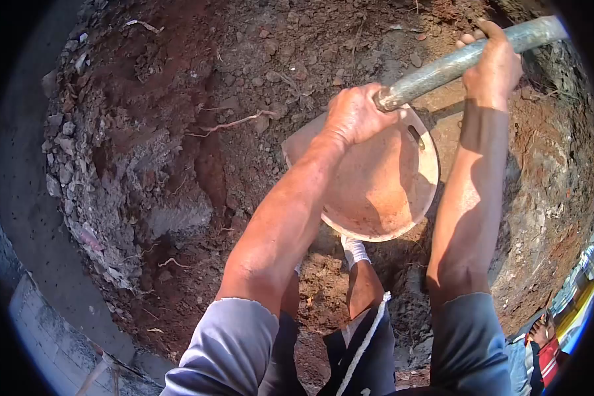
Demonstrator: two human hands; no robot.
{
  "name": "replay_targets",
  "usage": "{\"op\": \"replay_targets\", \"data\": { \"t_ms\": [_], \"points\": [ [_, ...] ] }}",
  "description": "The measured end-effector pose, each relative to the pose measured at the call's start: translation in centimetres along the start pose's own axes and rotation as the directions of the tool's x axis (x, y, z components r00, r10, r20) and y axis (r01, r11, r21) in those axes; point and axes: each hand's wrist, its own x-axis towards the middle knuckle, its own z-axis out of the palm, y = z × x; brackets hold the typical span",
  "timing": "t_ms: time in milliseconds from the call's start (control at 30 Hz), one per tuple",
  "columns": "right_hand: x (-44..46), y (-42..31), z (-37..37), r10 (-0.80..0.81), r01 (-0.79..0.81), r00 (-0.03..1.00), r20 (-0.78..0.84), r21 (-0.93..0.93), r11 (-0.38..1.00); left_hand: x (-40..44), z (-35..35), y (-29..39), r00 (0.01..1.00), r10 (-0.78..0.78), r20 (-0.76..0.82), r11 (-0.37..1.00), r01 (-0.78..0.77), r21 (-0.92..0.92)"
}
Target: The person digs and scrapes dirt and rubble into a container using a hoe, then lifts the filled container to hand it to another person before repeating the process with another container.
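Note:
A thick, round, grey-brown pole (439,71) slants across the upper right, worn and scuffed along its length. My left hand (362,113) is closed around its near end, fingers wrapped under it. Further up, my right hand (494,69) grips the same pole. Its far end runs to the edge of the view, so whatever is fixed there cannot be seen. Below my left hand lies a shallow, dirt-coated carrying pan (383,178) with a slot handle in its rim; my left forearm hides part of it. Only a thin layer of reddish dirt shows inside.
Loose reddish soil (244,79) with stones and roots surrounds me. Rubble (66,152) edges a grey strip (30,165) at left. My feet stand just below the pan. A white rope (366,343) hangs at my waist. Another person's hand (541,330) shows at lower right.

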Motion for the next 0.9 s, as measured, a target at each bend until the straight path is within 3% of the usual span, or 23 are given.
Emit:
{"op": "replay_targets", "data": {
  "t_ms": [33,67,100,133,167,200,233,300,367,400,500,567,600,633,667,700,767,833,867,900],
  "points": [
    [-3.6,6.8,2.5,0.179,-0.181,0.984,0.020,0.081,0.980,-2.3,-2.7,-3.4,0.953,-0.304,-0.020,0.946,0.304,0.110],
    [-9.4,12.9,5.2,0.386,-0.385,0.923,-0.010,-0.095,0.918,-6.1,-4.1,-10.8,0.881,-0.472,-0.021,0.870,0.470,0.148],
    [-14.8,17.1,6.4,0.514,-0.514,0.857,-0.038,-0.146,0.845,-13.0,-4.7,-17.0,0.808,-0.580,-0.099,0.795,0.589,0.146],
    [-18.3,18.9,7.5,0.612,-0.613,0.788,-0.060,-0.156,0.774,-15.5,-5.4,-16.8,0.791,-0.590,-0.164,0.773,0.611,0.168],
    [-19.5,18.8,7.1,0.598,-0.591,0.800,-0.049,-0.235,0.772,-17.8,-6.2,-16.6,0.770,-0.596,-0.228,0.750,0.635,0.185],
    [-19.8,18.8,5.9,0.680,-0.630,0.733,0.021,-0.356,0.690,-20.1,-4.3,-15.0,0.705,-0.691,-0.158,0.694,0.709,0.126],
    [-20.1,15.9,5.7,0.712,-0.612,0.702,0.019,-0.496,0.616,-21.5,-1.9,-13.0,0.619,-0.780,-0.093,0.626,0.776,-0.078],
    [-17.0,15.0,7.1,0.718,-0.595,0.693,0.063,-0.513,0.619,-21.5,1.1,-10.4,0.696,-0.704,-0.140,0.706,0.664,-0.248],
    [-15.3,15.9,6.7,0.748,-0.586,0.654,0.110,-0.552,0.593,-20.2,0.3,-7.9,0.699,-0.711,-0.077,0.703,0.704,-0.098],
    [-15.3,16.3,5.7,0.778,-0.599,0.619,0.106,-0.577,0.555,-20.1,-0.7,-6.8,0.703,-0.707,0.077,0.690,0.710,-0.140],
    [-15.7,17.1,4.1,0.762,-0.594,0.630,0.150,-0.539,0.597,-20.9,1.3,-7.8,0.692,-0.721,0.032,0.676,0.714,-0.185],
    [-16.8,17.9,0.2,0.769,-0.589,0.624,0.141,-0.562,0.581,-23.1,6.9,-10.4,0.687,-0.726,-0.015,0.676,0.710,-0.198],
    [-17.9,16.4,-2.8,0.794,-0.621,0.591,0.143,-0.548,0.560,-24.1,8.3,-8.1,0.630,-0.777,-0.007,0.630,0.776,-0.028],
    [-19.7,14.3,-6.5,0.793,-0.647,0.589,0.154,-0.498,0.577,-25.6,10.2,-6.6,0.576,-0.804,0.147,0.591,0.801,0.092],
    [-21.6,11.1,-9.4,0.797,-0.665,0.596,0.098,-0.497,0.558,-26.5,9.6,-3.0,0.508,-0.757,0.411,0.591,0.801,0.097],
    [-23.3,8.4,-11.8,0.799,-0.702,0.597,0.074,-0.435,0.565,-28.2,11.0,-2.4,0.529,-0.744,0.409,0.615,0.782,0.106],
    [-25.2,6.2,-16.2,0.703,-0.636,0.698,0.141,-0.330,0.698,-31.7,13.2,-1.7,0.609,-0.691,0.389,0.688,0.719,0.098],
    [-22.7,0.7,-15.4,0.617,-0.589,0.777,0.120,-0.205,0.782,-30.2,12.7,-0.3,0.737,-0.573,0.359,0.812,0.569,0.128],
    [-20.4,-2.5,-13.4,0.543,-0.529,0.831,0.118,-0.130,0.838,-27.6,11.8,-0.1,0.844,-0.433,0.316,0.899,0.427,0.092],
    [-17.8,-4.8,-11.7,0.355,-0.331,0.932,0.073,-0.231,0.915,-24.0,11.5,-1.3,0.981,-0.091,0.171,0.983,0.116,-0.144]
  ]
}}
